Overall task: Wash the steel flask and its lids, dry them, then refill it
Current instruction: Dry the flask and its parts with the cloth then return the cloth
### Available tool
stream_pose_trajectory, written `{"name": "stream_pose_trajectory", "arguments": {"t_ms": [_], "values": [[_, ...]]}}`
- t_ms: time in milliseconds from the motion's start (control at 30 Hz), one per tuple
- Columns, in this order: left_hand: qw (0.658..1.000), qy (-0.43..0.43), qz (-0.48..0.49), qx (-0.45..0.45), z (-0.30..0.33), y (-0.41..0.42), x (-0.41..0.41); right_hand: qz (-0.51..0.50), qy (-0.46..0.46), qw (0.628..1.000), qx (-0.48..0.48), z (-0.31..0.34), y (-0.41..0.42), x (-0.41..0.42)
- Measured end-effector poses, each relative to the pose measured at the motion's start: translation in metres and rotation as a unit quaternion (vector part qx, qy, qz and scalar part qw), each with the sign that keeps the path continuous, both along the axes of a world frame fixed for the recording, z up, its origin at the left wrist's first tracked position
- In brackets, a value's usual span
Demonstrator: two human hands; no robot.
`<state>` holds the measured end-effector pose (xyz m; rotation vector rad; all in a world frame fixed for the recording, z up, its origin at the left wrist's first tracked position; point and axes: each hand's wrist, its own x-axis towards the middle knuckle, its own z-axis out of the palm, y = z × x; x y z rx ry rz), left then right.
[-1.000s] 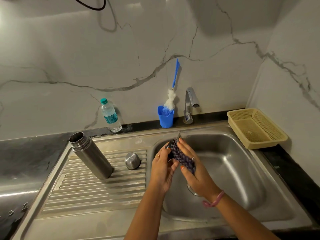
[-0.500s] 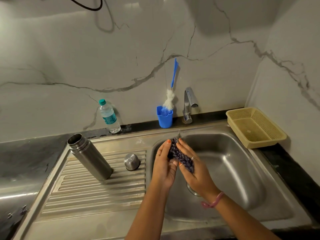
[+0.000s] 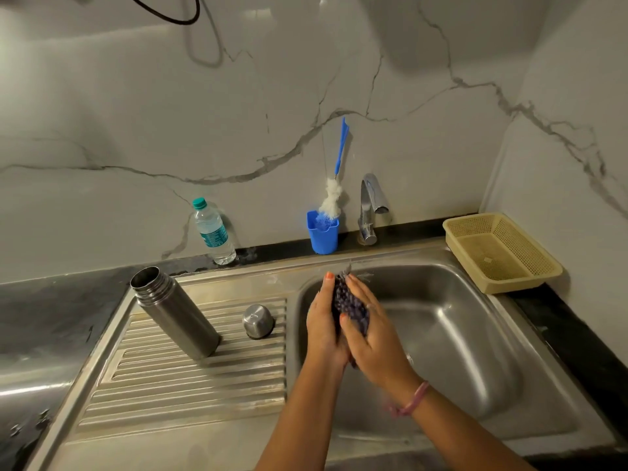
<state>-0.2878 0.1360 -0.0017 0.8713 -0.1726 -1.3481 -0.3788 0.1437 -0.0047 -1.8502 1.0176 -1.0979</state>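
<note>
Both hands are over the left part of the sink basin, palms facing each other with a dark purple knobbly scrubber pressed between them. Left hand: fingers straight and close together, lying flat along the scrubber's left side, tips pointing up toward the back rim. Right hand: fingers likewise extended and together, laid over the scrubber's right side, thumb across its front; a pink band sits on the right wrist. Neither hand curls round the scrubber; it is sandwiched between flat palms. The lower end of the scrubber is hidden between the hands. The steel flask stands uncapped on the ribbed drainboard, left of the basin, its open mouth toward the back left; it appears tilted in this wide-angle view, and I cannot tell whether it truly leans. A small steel lid rests dome-up on the drainboard just right of the flask's base, apart from it, between flask and basin edge. No hand touches flask or lid. Along the back ledge: a clear plastic water bottle with a green cap, upright against the marble wall; a blue cup holding a bottle brush with white bristles and a blue handle leaning on the wall; a chrome tap just right of the cup, spout over the basin. A beige perforated basket sits on the dark counter at the basin's right rear corner. I cannot tell whether water is running.
</note>
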Motion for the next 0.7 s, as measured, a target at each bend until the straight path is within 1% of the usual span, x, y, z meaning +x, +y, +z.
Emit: {"name": "stream_pose_trajectory", "arguments": {"t_ms": [67,100,133,200,267,333,400,467,567,600,633,700], "values": [[1.000,-0.011,0.005,-0.016,-0.004,0.002,-0.001,-0.009,-0.043,0.996,0.082,0.015,-0.012,0.000],[0.999,-0.013,0.009,-0.032,-0.003,0.003,-0.001,-0.014,-0.045,0.993,0.106,0.021,-0.017,0.000],[0.999,-0.007,0.016,-0.046,0.000,0.003,0.000,-0.018,-0.030,0.994,0.100,0.023,-0.019,-0.001],[0.998,-0.001,0.026,-0.054,0.002,-0.001,0.003,-0.016,0.011,0.999,0.040,0.016,-0.010,-0.002],[0.998,-0.017,0.029,-0.053,0.003,-0.006,0.008,-0.005,0.065,0.998,-0.027,0.002,0.005,-0.001],[0.998,-0.030,0.022,-0.060,0.003,-0.007,0.012,0.011,0.103,0.993,-0.055,-0.010,0.016,0.002],[0.997,-0.015,-0.008,-0.074,0.001,-0.005,0.015,0.005,0.077,0.996,-0.047,-0.012,0.014,0.003],[0.995,0.001,-0.040,-0.087,-0.001,-0.002,0.017,-0.014,0.015,1.000,-0.021,-0.006,0.003,0.006],[0.996,0.013,-0.048,-0.078,-0.001,0.001,0.016,-0.007,-0.070,0.995,0.076,0.010,-0.017,0.004],[0.996,0.016,-0.046,-0.075,-0.001,0.001,0.015,-0.006,-0.078,0.993,0.090,0.013,-0.021,0.003],[0.996,0.019,-0.041,-0.075,-0.001,0.000,0.015,-0.007,-0.068,0.995,0.077,0.014,-0.021,0.001],[0.997,0.021,-0.025,-0.077,-0.002,-0.002,0.016,-0.002,-0.015,1.000,0.011,0.009,-0.010,0.001]]}}
